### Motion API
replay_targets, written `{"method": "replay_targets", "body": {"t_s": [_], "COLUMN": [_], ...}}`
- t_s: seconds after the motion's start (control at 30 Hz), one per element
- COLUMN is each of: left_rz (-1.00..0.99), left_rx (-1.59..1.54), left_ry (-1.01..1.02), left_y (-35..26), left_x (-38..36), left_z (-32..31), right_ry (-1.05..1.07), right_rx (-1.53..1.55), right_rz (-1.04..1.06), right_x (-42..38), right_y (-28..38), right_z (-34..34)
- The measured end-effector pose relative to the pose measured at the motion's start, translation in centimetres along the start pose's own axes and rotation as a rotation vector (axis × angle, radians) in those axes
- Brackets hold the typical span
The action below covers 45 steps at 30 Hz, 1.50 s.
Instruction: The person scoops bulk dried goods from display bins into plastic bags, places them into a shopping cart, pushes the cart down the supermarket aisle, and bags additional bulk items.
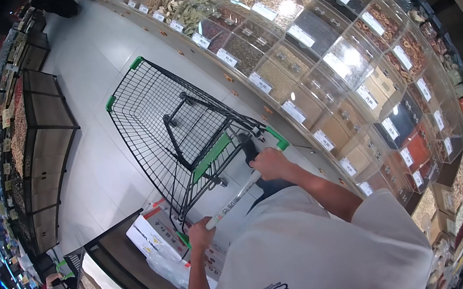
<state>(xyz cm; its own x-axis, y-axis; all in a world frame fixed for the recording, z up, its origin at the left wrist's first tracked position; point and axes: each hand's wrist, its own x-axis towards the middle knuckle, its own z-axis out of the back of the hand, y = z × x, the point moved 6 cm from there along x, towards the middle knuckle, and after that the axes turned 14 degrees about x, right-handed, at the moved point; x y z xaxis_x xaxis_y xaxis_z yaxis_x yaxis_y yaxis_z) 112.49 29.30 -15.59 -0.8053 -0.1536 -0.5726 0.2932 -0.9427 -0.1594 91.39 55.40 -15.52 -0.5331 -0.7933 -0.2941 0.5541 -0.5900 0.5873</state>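
Note:
Both of my hands are on the handlebar point(244, 190) of a shopping cart point(150, 114), a black wire basket with green corner caps. Closed around the bar's left end is my left hand point(201, 233). My right hand point(272, 163) wraps the bar near its right end, beside a green end piece. The cart's basket holds no goods that I can see. A green panel point(213, 157) lies across the child-seat part nearest me. My fingers are partly hidden by the backs of my hands.
Clear bulk-food bins point(318, 93) with white price tags line the right side. Dark wooden display stands point(41, 150) run along the left. White-and-red boxes point(159, 240) and a plastic bag stand by my left hand. People show at far left and top. Pale floor tiles point(97, 178) stretch ahead.

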Motion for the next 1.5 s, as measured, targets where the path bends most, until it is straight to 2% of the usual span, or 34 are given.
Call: {"method": "replay_targets", "body": {"t_s": [0.03,0.17,0.27,0.43,0.67,0.8,1.13,1.27,1.5], "left_rz": [0.001,-0.023,0.032,0.036,0.082,0.007,0.000,0.027,0.036], "left_rx": [-0.091,-0.029,-0.028,0.023,-0.099,0.012,0.015,0.042,0.139], "left_ry": [0.021,0.119,0.183,0.182,0.231,0.127,-0.035,0.019,-0.100], "left_y": [0.9,2.3,3.3,4.4,8.0,7.7,12.7,15.8,19.6], "left_x": [0.9,4.0,5.9,9.0,13.7,16.7,25.2,29.1,34.9], "left_z": [-0.4,0.8,2.0,4.3,6.3,10.8,18.1,20.2,25.6], "right_ry": [0.023,0.019,0.013,0.014,-0.060,-0.044,-0.066,-0.039,-0.065], "right_rx": [0.006,0.030,0.045,0.078,0.029,0.032,0.083,0.073,0.070], "right_rz": [-0.011,0.007,0.015,0.007,0.053,0.032,-0.014,-0.056,-0.081], "right_x": [0.8,3.9,6.0,9.6,15.0,18.7,28.9,33.4,41.0], "right_y": [-0.4,-1.0,-1.3,-2.1,-2.2,-2.8,-4.0,-3.9,-3.4], "right_z": [0.0,1.1,1.6,2.3,5.3,6.6,10.3,12.0,15.4]}}
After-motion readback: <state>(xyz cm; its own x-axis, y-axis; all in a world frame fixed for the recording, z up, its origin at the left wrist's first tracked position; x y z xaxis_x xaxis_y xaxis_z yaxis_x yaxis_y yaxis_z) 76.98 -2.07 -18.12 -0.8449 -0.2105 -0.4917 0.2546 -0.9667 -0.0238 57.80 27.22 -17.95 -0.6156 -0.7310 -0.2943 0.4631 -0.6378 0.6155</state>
